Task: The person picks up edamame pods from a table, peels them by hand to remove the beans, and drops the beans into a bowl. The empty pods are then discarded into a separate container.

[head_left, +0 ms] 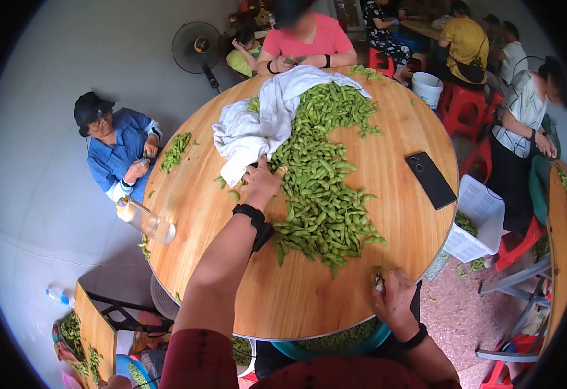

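A large heap of green bean pods [325, 181] lies down the middle of the round wooden table [212, 305]. My left hand [262, 179] reaches forward to the pile's left edge, by the lower end of a white cloth [257, 120], its fingers apart. The cloth partly covers the far side of the heap. Near the table's front right edge, my right hand [395, 295] is closed around a small metallic tool [378, 284], whose exact form is unclear.
A black phone [430, 180] lies on the right; a clear bottle [146, 220] on the left. People sit across [309, 39] and at the left [121, 142]. A white basket [476, 216] and red stools [462, 110] stand right. A teal basin [335, 342] sits below the front edge.
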Available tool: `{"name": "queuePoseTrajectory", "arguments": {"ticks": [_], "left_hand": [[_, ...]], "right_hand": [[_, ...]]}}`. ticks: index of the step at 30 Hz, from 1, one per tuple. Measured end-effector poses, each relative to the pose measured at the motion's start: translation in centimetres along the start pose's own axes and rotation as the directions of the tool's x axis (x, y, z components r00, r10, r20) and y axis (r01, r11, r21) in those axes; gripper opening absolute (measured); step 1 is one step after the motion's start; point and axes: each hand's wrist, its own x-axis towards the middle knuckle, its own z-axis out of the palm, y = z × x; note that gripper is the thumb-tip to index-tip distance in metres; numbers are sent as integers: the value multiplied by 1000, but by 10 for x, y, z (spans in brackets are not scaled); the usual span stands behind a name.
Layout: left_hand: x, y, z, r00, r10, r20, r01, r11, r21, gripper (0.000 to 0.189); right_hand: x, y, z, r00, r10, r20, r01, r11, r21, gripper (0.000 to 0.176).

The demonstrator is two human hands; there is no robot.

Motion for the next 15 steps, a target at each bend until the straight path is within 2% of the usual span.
{"name": "queuePoseTrajectory", "arguments": {"ticks": [3,4,6,7,9,10,12,14,15], "left_hand": [[5,-9,-9,989,141,45,-142,990,25,57],[0,-16,-9,989,141,44,-142,989,25,57],[-21,-36,-7,900,420,116,-430,899,79,56],[-35,-48,-8,899,423,117,-433,898,83,56],[-66,-61,-23,802,577,153,-581,814,-27,50],[-75,-58,-39,801,579,156,-582,813,-27,50],[-93,-44,-77,673,503,543,-621,783,43,47],[-93,-18,-93,646,546,534,-675,735,66,47],[-84,-5,-96,653,629,422,-696,718,8,49]], "right_hand": [[-2,1,2,1000,-6,-20,6,1000,18,25],[-2,2,3,999,-16,-42,17,999,32,25],[-2,2,3,998,-14,-56,17,999,40,25],[-3,3,4,998,-15,-64,18,999,49,25],[-3,5,7,997,-21,-80,26,998,58,25],[-3,6,8,995,-31,-92,37,997,65,25],[-3,6,8,996,-35,-85,40,998,58,23],[-4,7,7,996,-37,-80,41,998,52,23],[-4,8,6,997,-40,-62,44,998,51,22]]}}
